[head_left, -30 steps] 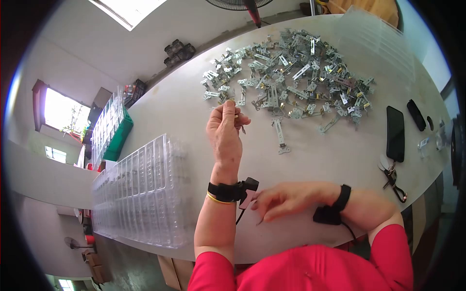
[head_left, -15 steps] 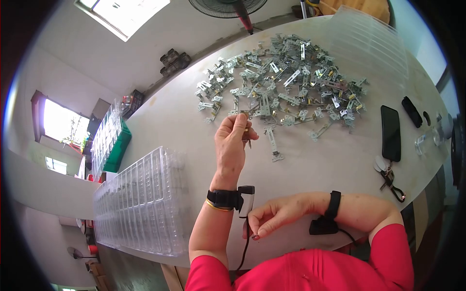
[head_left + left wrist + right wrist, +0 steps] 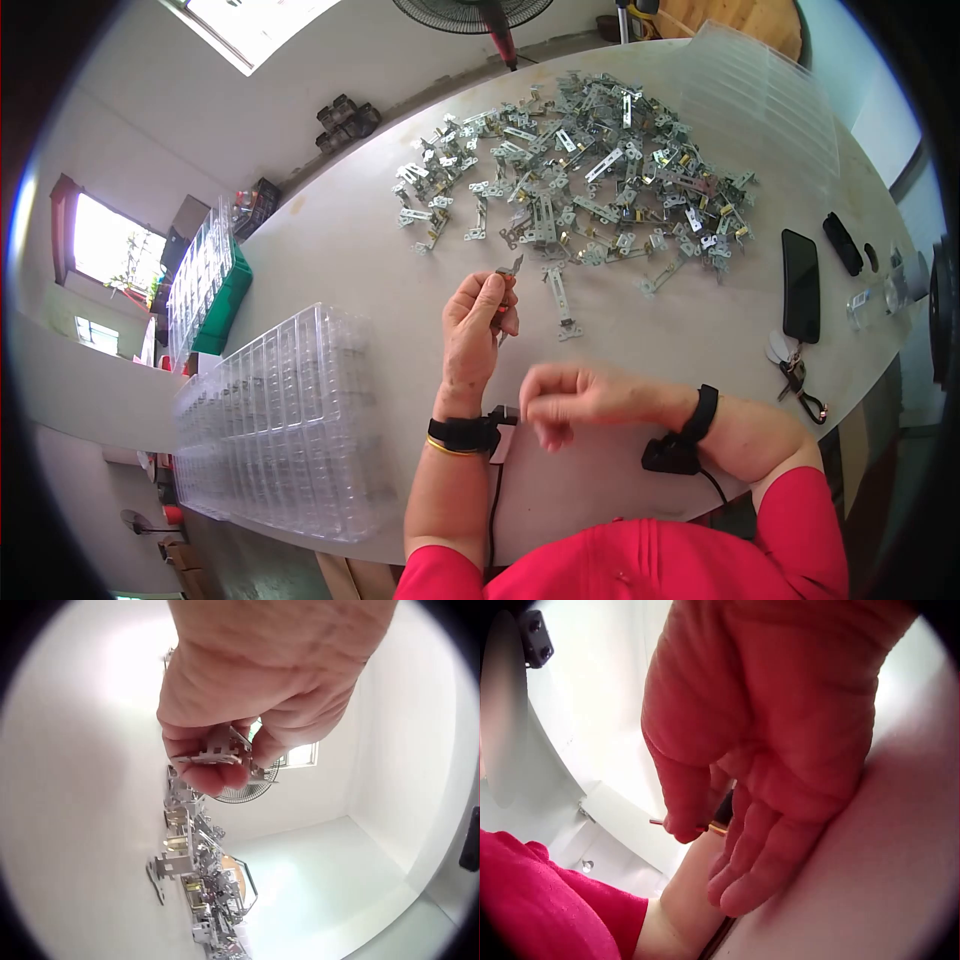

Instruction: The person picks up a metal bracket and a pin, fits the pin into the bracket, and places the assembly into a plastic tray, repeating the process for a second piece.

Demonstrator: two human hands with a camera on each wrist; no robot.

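Near edge of counter (image 3: 360,250), middle: red sleeves, a black strap on each wrist.

Right hand (image 3: 575,398) just past that edge, close beside the left wrist. Fingers curled, thumb and forefinger pinched on a thin piece (image 3: 705,826), reddish with a brassy end. Kind of part not clear.

Left hand (image 3: 478,325) a little farther in, raised off the counter, well apart from the right hand's fingertips. Fingertips clamped on a small metal bracket (image 3: 511,267), held flat-on between thumb and fingers, one end poking out above the knuckles.

Near-left corner: stack of clear trays (image 3: 280,420), compartmented, overhanging the left edge.

Just beyond the left hand, on bare counter: one long bracket (image 3: 560,300), lying flat, pointing toward the far side.

Right edge, level with the hands: black phone (image 3: 800,285), face up; keys (image 3: 795,372) just nearer than it, almost touching.

Far half of counter: loose pile of brackets (image 3: 590,165), silver with some brass bits, spread wide across the middle.

Far-right corner: more clear sheets (image 3: 770,90), stacked.

Beyond the far edge: fan (image 3: 475,12) on a stand.
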